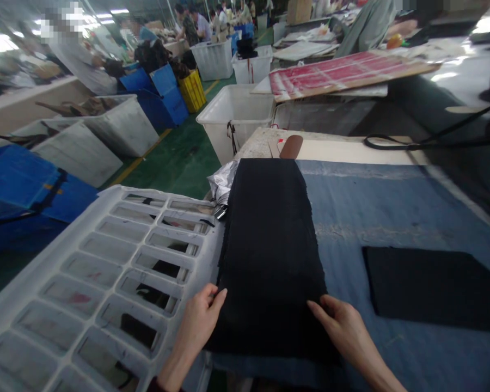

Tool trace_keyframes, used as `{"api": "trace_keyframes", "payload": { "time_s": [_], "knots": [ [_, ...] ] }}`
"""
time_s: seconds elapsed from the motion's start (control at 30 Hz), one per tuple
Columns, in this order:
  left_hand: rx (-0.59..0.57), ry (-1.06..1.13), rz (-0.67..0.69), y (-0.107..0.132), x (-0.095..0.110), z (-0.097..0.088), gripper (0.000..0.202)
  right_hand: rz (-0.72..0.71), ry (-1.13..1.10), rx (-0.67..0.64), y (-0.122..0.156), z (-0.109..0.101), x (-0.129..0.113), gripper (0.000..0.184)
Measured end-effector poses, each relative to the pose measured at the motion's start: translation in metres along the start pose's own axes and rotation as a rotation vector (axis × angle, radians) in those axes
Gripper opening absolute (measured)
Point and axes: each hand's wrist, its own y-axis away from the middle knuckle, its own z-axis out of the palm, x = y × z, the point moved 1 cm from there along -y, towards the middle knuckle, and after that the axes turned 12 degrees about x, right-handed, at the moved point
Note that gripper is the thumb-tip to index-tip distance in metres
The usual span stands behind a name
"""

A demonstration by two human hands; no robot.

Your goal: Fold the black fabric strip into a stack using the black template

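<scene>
A long stack of black fabric pieces (269, 239) with slightly frayed, uneven sides lies lengthwise in front of me. At its near left edge my left hand (202, 316) is closed, thumb on top and fingers at the side. My right hand (338, 324) pinches the opposite edge in the same way. Its fingertips are partly hidden behind the fabric. To the right, a separate black panel (433, 288) with one slanted corner rests on the blue table covering (347, 218).
A white slatted plastic rack (134, 261) stands at my left. Beyond the table are a white bin (237, 109), a red-and-white board (347, 71) and a black strap (412, 145). Blue crates (159, 98) stand on the green floor. Several people work in the background.
</scene>
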Motion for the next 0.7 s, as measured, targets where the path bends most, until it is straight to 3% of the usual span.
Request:
{"api": "trace_keyframes", "payload": {
  "time_s": [0.47, 0.7],
  "knots": [
    [-0.034, -0.091, -0.021, -0.002, -0.003, 0.003, 0.037, 0.053, -0.045, 0.032, 0.001, -0.005, -0.009, 0.036],
    [-0.014, -0.25, 0.026, -0.003, 0.004, 0.003, 0.033, 0.077, -0.052, 0.047, 0.0, -0.008, -0.012, 0.029]
  ]
}}
